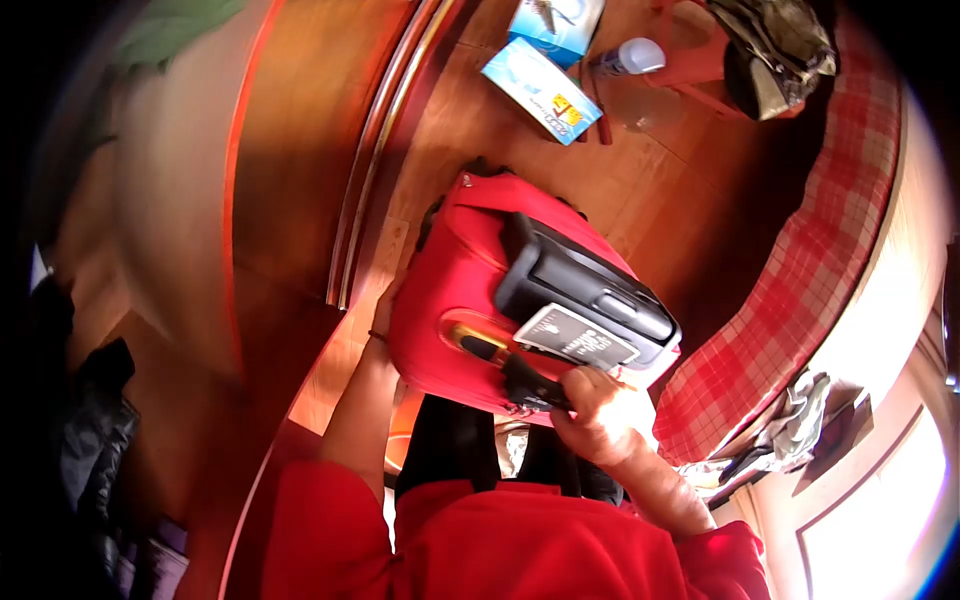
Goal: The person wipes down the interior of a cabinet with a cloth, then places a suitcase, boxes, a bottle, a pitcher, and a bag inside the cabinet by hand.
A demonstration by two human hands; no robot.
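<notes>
A red suitcase (425, 325) stands tilted on the wooden floor in front of my legs. Its top bears a black and grey telescopic handle housing (600, 290), a label (577, 337) with printed text and a black carry handle (535, 387). My right hand (600, 410) is closed at the end of that black handle, near the suitcase's lower right corner. Against the suitcase's left side rests my left hand (383, 312); its fingers are mostly hidden behind the red shell, with a dark band at the wrist.
Two blue and white boxes (542, 90) and a white-capped container (632, 57) are beyond the suitcase. A red checked cloth edge (800, 260) curves along the right. Sliding wooden door panels (290, 150) stand left. Dark clothing hangs at the far left.
</notes>
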